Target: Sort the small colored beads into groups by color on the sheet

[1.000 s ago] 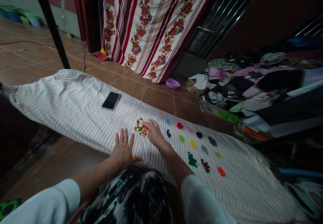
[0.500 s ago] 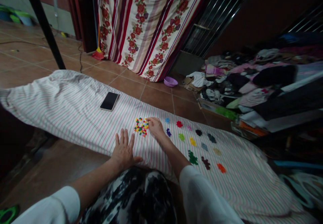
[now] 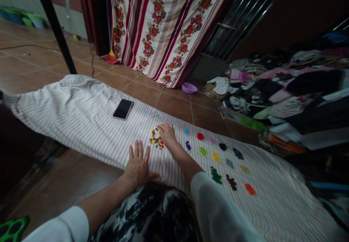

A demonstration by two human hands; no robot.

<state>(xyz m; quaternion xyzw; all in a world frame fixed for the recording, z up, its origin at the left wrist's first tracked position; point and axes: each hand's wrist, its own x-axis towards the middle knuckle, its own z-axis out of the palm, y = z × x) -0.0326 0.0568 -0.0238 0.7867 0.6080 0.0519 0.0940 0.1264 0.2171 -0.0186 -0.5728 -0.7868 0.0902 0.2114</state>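
Note:
My left hand (image 3: 139,165) lies flat with fingers spread on the striped cloth (image 3: 89,120), just short of a patch of small multicoloured pieces (image 3: 156,140). My right hand (image 3: 167,133) is at the right side of that patch, its fingers bent and drawn together. Whatever sits at its fingertips is hidden or too small to name. To its right are small piles sorted by colour, among them a light blue pile (image 3: 186,131), a red pile (image 3: 200,136), a dark green pile (image 3: 216,175), a brown pile (image 3: 231,182) and an orange pile (image 3: 249,189).
A smartphone (image 3: 123,109) rests on the cloth left of the patch. Beyond the cloth, a purple basin (image 3: 189,88) stands on the tiled floor by a floral curtain (image 3: 163,31). Heaped clothes (image 3: 291,104) fill the right side. A black pole (image 3: 56,27) rises at the left.
The whole view has shifted, so things appear a little farther right. My right hand has moved slightly up along the patch. My left hand keeps its place on the cloth.

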